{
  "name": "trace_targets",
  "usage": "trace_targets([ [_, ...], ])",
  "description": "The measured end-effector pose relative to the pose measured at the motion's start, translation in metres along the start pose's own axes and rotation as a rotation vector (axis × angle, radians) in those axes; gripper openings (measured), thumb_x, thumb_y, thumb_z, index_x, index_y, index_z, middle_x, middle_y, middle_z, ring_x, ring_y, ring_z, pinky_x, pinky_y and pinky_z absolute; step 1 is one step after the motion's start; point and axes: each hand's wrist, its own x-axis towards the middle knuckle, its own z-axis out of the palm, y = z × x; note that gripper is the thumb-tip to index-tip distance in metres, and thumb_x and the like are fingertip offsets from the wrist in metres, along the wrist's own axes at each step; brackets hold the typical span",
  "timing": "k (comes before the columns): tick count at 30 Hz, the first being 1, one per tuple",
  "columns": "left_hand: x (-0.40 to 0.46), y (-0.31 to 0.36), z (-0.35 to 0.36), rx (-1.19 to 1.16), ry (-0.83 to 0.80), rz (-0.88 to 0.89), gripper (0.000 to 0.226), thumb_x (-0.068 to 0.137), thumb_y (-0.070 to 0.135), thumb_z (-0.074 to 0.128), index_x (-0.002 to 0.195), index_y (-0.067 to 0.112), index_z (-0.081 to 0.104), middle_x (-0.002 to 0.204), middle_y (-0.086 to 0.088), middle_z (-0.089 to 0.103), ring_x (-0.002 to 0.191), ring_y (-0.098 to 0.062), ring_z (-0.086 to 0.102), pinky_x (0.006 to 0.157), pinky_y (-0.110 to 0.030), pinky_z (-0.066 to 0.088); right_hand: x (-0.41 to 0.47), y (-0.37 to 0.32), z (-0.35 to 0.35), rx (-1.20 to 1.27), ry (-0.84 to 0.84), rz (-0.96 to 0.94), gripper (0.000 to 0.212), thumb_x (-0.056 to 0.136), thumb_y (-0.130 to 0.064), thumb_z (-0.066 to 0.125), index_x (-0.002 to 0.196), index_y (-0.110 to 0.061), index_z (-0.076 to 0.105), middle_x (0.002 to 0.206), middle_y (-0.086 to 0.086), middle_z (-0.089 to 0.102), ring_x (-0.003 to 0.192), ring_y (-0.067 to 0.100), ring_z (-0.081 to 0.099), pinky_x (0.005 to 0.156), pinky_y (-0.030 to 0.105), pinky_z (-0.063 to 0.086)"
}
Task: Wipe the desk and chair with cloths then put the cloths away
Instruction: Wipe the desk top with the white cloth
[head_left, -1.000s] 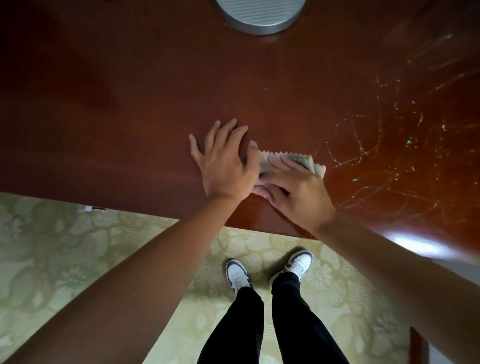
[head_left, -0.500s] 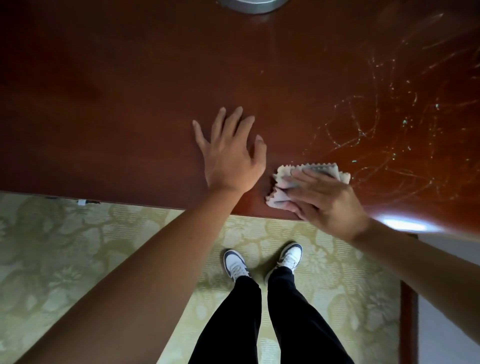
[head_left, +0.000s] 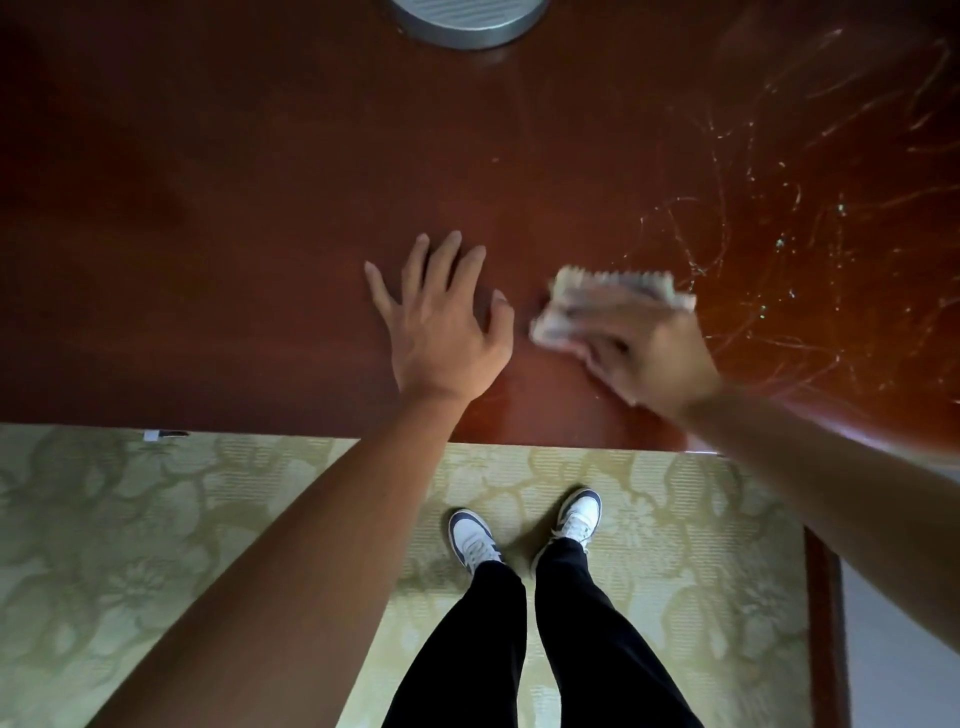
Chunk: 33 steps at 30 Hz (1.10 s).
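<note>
A dark red-brown wooden desk (head_left: 234, 234) fills the upper half of the view. My left hand (head_left: 441, 332) lies flat on it near the front edge, fingers spread and straight. To its right my right hand (head_left: 654, 358), blurred by motion, presses a pale cloth (head_left: 597, 296) with a zigzag edge against the desk top. The cloth sticks out beyond the fingers toward the far side. Fine light scratches or streaks (head_left: 779, 234) cover the desk surface to the right of the cloth. No chair is in view.
A round grey metal base (head_left: 467, 21) stands on the desk at the top edge of the view. Below the desk's front edge lies a green patterned carpet (head_left: 130, 545) with my legs and white shoes (head_left: 472, 540). A wooden panel (head_left: 826, 623) runs down at the lower right.
My right hand has slid the cloth to the right, away from my left hand, and a little farther onto the desk. My left hand has stayed flat in place.
</note>
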Motion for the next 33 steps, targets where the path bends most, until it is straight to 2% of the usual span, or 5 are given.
trace_targets([
  [3, -0.001, 0.000, 0.001, 0.007, 0.004, -0.001, 0.053, 0.087, 0.042, 0.041, 0.132, 0.021, 0.061, 0.145, -0.001, 0.053, 0.143, -0.027, 0.036, 0.116, -0.067, 0.009, 0.045, 0.027, -0.014, -0.121, 0.119, 0.198, 0.032, 0.090, -0.026, 0.049, 0.100, -0.014, 0.077, 0.093, 0.010, 0.076, 0.083, 0.031, 0.073, 0.068, 0.044, 0.059],
  [8, -0.001, -0.001, 0.002, 0.016, 0.002, -0.003, 0.054, 0.087, 0.043, 0.040, 0.133, 0.021, 0.060, 0.147, -0.001, 0.051, 0.144, -0.026, 0.035, 0.117, -0.066, 0.008, -0.008, -0.022, 0.015, -0.010, 0.071, 0.015, 0.021, 0.095, -0.029, 0.061, 0.103, -0.017, 0.076, 0.115, -0.001, 0.071, 0.111, 0.020, 0.067, 0.096, 0.038, 0.053],
  [14, -0.001, 0.000, 0.001, 0.024, 0.002, -0.006, 0.054, 0.088, 0.042, 0.039, 0.134, 0.022, 0.059, 0.147, 0.000, 0.051, 0.144, -0.025, 0.034, 0.118, -0.064, 0.008, 0.027, -0.008, 0.011, -0.126, 0.228, 0.035, 0.028, 0.097, -0.031, 0.055, 0.088, -0.018, 0.078, 0.102, -0.002, 0.075, 0.102, 0.021, 0.070, 0.079, 0.034, 0.057],
  [27, -0.003, -0.001, 0.002, -0.007, 0.025, -0.001, 0.050, 0.089, 0.039, 0.043, 0.132, 0.020, 0.061, 0.145, -0.001, 0.053, 0.143, -0.025, 0.036, 0.118, -0.064, 0.009, 0.030, 0.004, 0.014, -0.106, 0.193, 0.140, 0.011, 0.089, -0.015, 0.069, 0.096, -0.014, 0.078, 0.107, 0.007, 0.074, 0.113, 0.026, 0.065, 0.104, 0.029, 0.040],
  [33, -0.002, -0.001, 0.001, -0.011, 0.016, 0.000, 0.050, 0.090, 0.039, 0.042, 0.132, 0.020, 0.061, 0.144, -0.001, 0.053, 0.143, -0.026, 0.036, 0.118, -0.064, 0.009, -0.034, -0.018, 0.014, 0.021, 0.021, -0.113, 0.021, 0.095, -0.034, 0.064, 0.101, -0.018, 0.077, 0.118, -0.002, 0.070, 0.116, 0.018, 0.063, 0.103, 0.040, 0.049],
])
